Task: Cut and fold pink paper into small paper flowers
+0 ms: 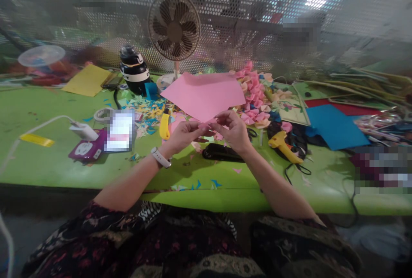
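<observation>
A large pink sheet of paper spreads out above the green table, its near corner between my hands. My left hand, with a white band on the wrist, pinches that corner between thumb and fingers. From the other side my right hand grips the same corner, fingertips nearly meeting the left ones. The corner looks folded or rolled, but the fingers partly hide it. Just below the hands lies a black stapler. A yellow-handled tool is beside my left hand.
Pink paper flowers are heaped behind my right hand. A yellow glue gun and blue paper lie rightward. A desk fan and black bottle stand behind. Phone, purple power socket and paper scraps are leftward.
</observation>
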{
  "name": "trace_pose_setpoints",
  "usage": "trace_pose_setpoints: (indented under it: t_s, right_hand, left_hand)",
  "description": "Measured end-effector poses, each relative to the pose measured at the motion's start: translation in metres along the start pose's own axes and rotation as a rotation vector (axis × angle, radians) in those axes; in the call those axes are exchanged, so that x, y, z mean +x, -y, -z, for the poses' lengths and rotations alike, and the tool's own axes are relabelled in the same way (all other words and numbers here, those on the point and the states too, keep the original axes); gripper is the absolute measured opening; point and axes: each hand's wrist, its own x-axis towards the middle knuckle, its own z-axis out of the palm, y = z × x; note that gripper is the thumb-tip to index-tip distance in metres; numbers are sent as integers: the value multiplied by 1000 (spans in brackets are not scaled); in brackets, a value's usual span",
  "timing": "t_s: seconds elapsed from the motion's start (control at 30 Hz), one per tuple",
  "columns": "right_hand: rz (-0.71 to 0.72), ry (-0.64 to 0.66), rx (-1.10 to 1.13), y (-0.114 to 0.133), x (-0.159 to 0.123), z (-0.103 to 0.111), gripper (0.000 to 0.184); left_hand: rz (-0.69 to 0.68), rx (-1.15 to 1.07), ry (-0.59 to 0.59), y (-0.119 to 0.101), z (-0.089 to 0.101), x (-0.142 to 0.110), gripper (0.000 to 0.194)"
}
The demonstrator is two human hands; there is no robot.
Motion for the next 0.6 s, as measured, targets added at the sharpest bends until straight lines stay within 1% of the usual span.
trace_pose_setpoints:
  t_s: [0.23,0.33,0.4,0.47,0.53,0.6]
  right_hand:
    - [-16,9,0,2,0,-1,43]
    - [-61,27,-34,6,0,1,48]
    - [-97,97,-113,9,0,4,47]
    - [-104,182,-194,11,0,6,48]
    - [-83,255,-228,12,-1,7,49]
    - [-52,282,-233,13,-2,6,49]
  left_hand:
    - [-3,-20,3,1,0,1,44]
    - [-10,-1,1,0,-1,1,43]
    - [-12,-5,20,-2,-1,1,44]
    - [-7,-18,54,-2,-2,0,45]
    - [11,-26,85,-2,-2,0,45]
    - [31,-28,101,0,0,0,45]
